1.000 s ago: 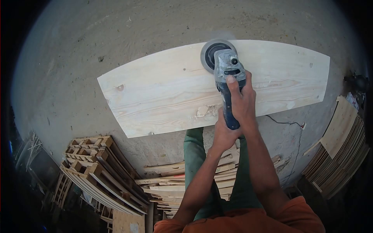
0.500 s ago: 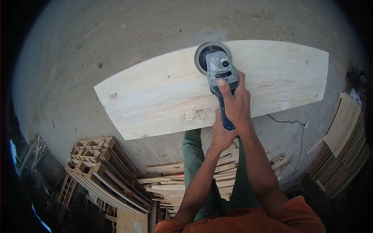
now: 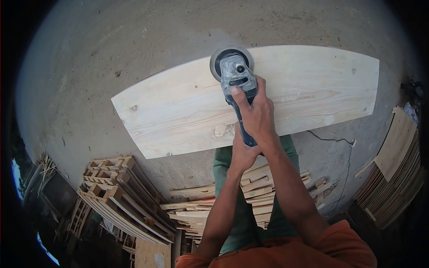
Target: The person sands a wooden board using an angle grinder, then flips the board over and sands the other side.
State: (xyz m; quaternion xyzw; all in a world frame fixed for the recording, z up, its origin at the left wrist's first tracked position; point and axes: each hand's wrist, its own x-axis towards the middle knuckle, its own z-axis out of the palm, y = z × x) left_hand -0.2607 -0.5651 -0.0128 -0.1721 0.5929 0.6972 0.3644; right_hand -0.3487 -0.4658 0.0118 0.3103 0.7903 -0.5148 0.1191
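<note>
Board (image 3: 313, 85), broad and pale with a curved far edge, lies before us over a grey floor (image 3: 111, 49). At its far edge, left of the board's middle, a grinder (image 3: 237, 80) holds its round disc (image 3: 218, 62) partly past the wood; a faint haze hangs beyond. Our right hand (image 3: 260, 111), above the board, grips the grinder's body, thumb along the top and one finger up the side (the others are hidden beneath, so we cannot tell how they sit). Our left hand (image 3: 245, 154), at the board's near edge, wraps the rear of the handle; whether its fingers are pressed together or spread, we cannot tell. Hands and grinder block part of the board from view. Below the board's near edge come our green trousers (image 3: 222, 165), and they and our forearms partly hide a heap of loose planks (image 3: 192, 213). Stacked pallets (image 3: 127, 196) stand off the board's near left corner. A thin dark cable (image 3: 328, 139) trails near its right half, and layered wooden sheets (image 3: 393, 169) lie off its near right corner.
</note>
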